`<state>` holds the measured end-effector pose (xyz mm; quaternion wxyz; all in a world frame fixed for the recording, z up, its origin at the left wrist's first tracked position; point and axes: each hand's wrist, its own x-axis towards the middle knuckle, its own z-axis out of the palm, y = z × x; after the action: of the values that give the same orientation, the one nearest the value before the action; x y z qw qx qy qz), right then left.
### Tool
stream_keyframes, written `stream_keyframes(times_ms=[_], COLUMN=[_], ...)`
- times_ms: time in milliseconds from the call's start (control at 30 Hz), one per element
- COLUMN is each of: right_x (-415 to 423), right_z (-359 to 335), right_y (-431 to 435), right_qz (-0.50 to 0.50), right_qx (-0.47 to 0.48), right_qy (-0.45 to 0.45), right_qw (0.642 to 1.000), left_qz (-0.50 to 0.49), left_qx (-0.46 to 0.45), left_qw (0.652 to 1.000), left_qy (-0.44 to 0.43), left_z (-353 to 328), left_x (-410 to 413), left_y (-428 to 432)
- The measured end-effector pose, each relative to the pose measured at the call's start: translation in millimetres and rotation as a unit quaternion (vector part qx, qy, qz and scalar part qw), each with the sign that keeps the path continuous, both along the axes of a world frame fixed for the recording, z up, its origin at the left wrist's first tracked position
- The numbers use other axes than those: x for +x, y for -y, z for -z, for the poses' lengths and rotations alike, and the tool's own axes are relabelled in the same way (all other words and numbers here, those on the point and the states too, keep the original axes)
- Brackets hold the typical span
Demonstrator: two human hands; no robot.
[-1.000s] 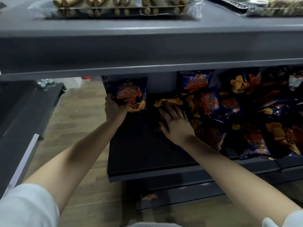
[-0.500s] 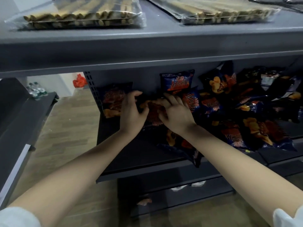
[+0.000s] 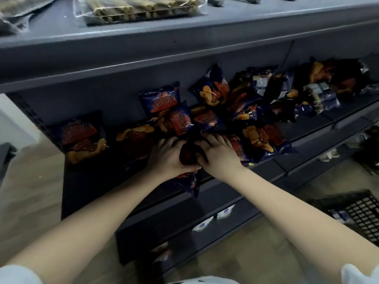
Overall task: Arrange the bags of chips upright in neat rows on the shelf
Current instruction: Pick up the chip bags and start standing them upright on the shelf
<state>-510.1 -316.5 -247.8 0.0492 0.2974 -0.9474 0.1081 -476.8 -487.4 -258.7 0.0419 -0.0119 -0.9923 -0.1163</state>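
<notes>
Dark blue and orange chip bags lie on the dark middle shelf [image 3: 86,193]. One bag [image 3: 81,138] stands upright at the far left against the back panel, another bag [image 3: 159,100] stands upright behind the heap, and a third bag [image 3: 134,140] lies flat between them. A loose pile of bags [image 3: 256,111] spreads to the right. My left hand [image 3: 170,156] and my right hand [image 3: 217,153] together grip one chip bag [image 3: 189,167] near the shelf's front edge; its lower end hangs past the edge.
The upper shelf [image 3: 184,39] overhangs close above and carries clear packs of wafer sticks [image 3: 141,7]. A lower shelf holds small white packets [image 3: 213,220]. A black mesh basket [image 3: 361,216] sits on the wooden floor at the right.
Both hands came forward and down from the back of the shelf and now clasp one bag at the front edge. The view tilted and shifted right.
</notes>
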Motion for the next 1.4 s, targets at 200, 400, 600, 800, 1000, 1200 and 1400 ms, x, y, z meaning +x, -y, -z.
stream_keyframes(times_ms=[200, 400, 600, 800, 1000, 1200, 1400], right_x=[18, 42, 67, 59, 55, 63, 63], right_z=[17, 22, 33, 13, 11, 16, -27], right_y=[-4, -7, -1, 9, 21, 44, 79], right_qz=[-0.022, -0.040, -0.019, 0.056, 0.142, 0.093, -0.081], right_qx=[-0.013, -0.104, -0.243, -0.315, -0.375, -0.432, -0.393], right_qy=[0.000, -0.010, 0.001, 0.098, 0.317, 0.369, 0.322], right_qw=[1.000, 0.994, 0.970, 0.943, 0.860, 0.818, 0.858], left_qz=[0.031, 0.037, 0.050, 0.082, 0.066, 0.081, 0.076], left_qx=[0.014, 0.046, 0.063, 0.059, 0.081, 0.052, -0.019], left_qw=[0.999, 0.998, 0.988, 0.977, 0.971, 0.973, 0.997], left_qy=[0.037, -0.015, -0.135, -0.187, -0.213, -0.209, -0.018], left_z=[9, 9, 19, 23, 25, 7, -63], left_x=[-7, -4, 15, 40, 61, 78, 80], left_y=[2, 1, 2, 7, 20, 42, 83])
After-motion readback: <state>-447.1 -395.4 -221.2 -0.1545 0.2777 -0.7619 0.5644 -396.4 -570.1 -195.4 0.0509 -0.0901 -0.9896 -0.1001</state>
